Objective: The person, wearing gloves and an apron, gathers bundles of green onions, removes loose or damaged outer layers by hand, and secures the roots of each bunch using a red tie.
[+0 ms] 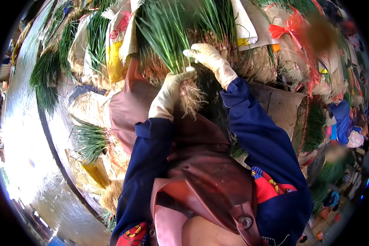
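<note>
A bunch of spring onions (168, 45) stands upright in my left hand (170, 90), its green leaves pointing away from me. The pale-gloved fingers wrap round the white stems just above the roots (191, 98), which hang down over the apron. My right hand (212, 60), gloved too, is at the right side of the bunch. Its fingers are bent and drawn together, the tips touching or close to an outer stalk. Whether a leaf is pinched between them is too small to tell.
More spring onions (217, 28) stand packed ahead of me, roots toward me. Sacks of them with red ties (289, 30) fill the right. A loose bunch (90, 141) lies on sacking at left, beside wet, shiny floor (24, 135). Another person (341, 117) is at the far right.
</note>
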A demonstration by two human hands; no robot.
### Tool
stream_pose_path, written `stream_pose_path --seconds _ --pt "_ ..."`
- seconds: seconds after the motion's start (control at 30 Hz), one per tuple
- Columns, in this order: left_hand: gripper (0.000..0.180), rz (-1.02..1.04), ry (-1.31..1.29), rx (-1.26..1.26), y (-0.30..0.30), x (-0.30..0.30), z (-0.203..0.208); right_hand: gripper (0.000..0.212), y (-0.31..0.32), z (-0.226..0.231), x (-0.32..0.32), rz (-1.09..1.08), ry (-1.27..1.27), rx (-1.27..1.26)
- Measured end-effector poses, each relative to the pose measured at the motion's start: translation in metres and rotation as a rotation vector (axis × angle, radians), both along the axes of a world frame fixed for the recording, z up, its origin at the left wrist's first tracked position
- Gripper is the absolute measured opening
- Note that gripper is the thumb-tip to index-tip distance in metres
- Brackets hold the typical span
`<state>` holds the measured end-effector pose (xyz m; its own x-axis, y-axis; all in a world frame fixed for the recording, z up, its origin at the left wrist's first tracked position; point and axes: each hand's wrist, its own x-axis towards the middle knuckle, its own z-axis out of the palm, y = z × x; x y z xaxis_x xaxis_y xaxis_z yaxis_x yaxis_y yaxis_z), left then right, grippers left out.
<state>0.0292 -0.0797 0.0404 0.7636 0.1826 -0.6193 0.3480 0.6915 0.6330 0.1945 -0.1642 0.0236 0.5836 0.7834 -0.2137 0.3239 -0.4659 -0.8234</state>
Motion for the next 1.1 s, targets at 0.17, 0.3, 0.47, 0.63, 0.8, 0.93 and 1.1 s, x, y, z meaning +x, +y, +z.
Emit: stream_pose_path --seconds 0.17,0.3,0.47,0.63,0.8,0.93,1.1 --pt "0.021 0.001 -0.077 -0.049 0.009 -0.017 -0.001 0.035 -0.038 0.036 0.014 0.199 -0.213 -0.415" --pt "0.025 0.320 -0.220 -0.246 0.008 -0.031 0.008 0.040 -0.074 0.059 0.001 0.504 0.008 -0.785" --pt "0.039 0.177 -0.314 -0.292 0.001 -0.009 0.008 0.020 -0.063 0.040 0.048 -0.337 -0.316 -0.372" --pt "0.033 0.207 -0.318 -0.348 0.009 -0.005 -0.026 0.016 -0.030 0.013 0.074 -0.186 -0.718 -0.569" --pt "0.033 0.102 -0.209 -0.211 0.005 -0.009 -0.006 0.017 -0.038 0.049 0.005 -0.133 -0.171 -0.166" --pt "0.016 0.065 0.038 -0.125 0.000 -0.002 -0.010 0.025 -0.032 0.030 -0.045 -0.153 0.010 -0.041" --pt "0.023 0.072 0.021 0.011 -0.012 0.006 -0.010 0.027 -0.014 0.010 -0.034 -0.264 0.408 0.191"
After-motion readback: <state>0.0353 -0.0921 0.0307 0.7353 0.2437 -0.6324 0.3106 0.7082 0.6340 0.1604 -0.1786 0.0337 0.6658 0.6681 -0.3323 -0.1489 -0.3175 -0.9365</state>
